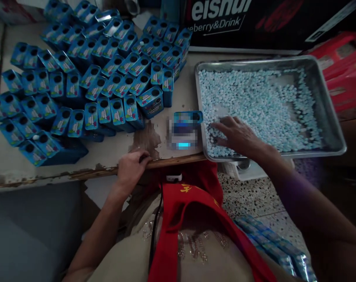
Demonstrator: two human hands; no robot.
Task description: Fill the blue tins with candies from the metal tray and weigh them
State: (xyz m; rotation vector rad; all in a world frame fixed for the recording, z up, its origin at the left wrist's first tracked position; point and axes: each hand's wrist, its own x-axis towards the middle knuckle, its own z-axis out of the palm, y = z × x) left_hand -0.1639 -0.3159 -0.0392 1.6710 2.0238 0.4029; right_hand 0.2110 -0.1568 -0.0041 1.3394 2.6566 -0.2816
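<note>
Right hand (238, 135) is in the metal tray (332, 117), near left corner, grip spread loose over pale blue pellets (254, 98) — one blue box (192, 116), partly pixelated, sits just left of the tray. Left hand (133, 166) is further left of it, curled at the tabletop (185, 92) edge, can't tell if that grip's holding anything — loads more blue boxes (118, 112) left of the tray too

A black carton (271, 39), printed with white lettering and a red design, is seen behind the table (184, 100), whose front edge is worn and chipped. At the right, a red plastic object (342, 74), possibly a stool, is cut off by the edge of view. A speckled floor (239, 196) is shown below.
</note>
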